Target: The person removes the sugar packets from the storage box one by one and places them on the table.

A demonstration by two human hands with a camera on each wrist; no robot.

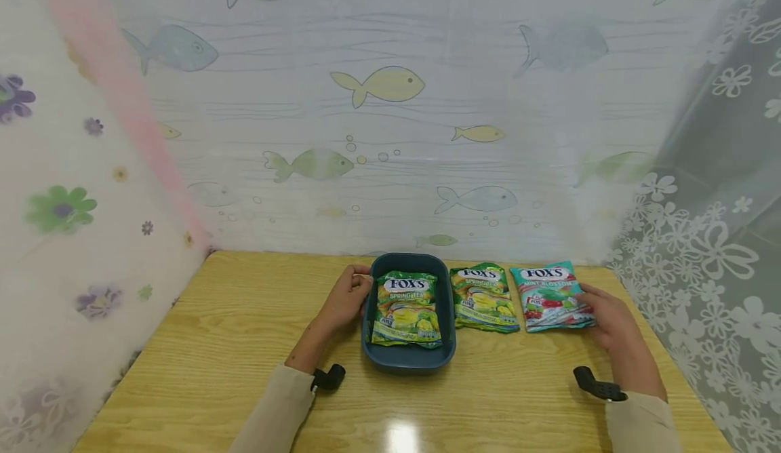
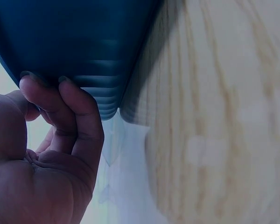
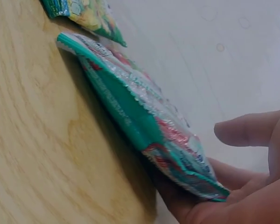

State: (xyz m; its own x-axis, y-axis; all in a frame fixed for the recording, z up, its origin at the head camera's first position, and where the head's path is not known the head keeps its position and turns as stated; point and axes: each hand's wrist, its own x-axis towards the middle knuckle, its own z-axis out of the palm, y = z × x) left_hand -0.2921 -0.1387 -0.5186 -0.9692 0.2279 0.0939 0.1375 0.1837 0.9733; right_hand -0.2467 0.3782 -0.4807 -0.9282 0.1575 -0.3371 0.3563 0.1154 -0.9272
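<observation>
My left hand (image 1: 346, 297) grips the left side of a dark blue plastic basket (image 1: 409, 366); in the left wrist view its fingertips (image 2: 35, 86) press the outer wall. Inside the basket lies a green and yellow Fox's Spring Tea candy bag (image 1: 407, 310). At the far right, my right hand (image 1: 613, 317) holds the right edge of a turquoise Fox's Mint Blossom candy bag (image 1: 552, 297). The right wrist view shows part of the hand under that bag's edge and one digit raised apart above it. Between basket and turquoise bag is a second Spring Tea bag (image 1: 485, 298).
Everything stands on a light wooden table (image 1: 488, 399). A pale curtain (image 1: 390, 121) printed with fish hangs along the back edge, with flowered sheets at left and right. Black wrist cameras (image 1: 329, 377) sit on both wrists.
</observation>
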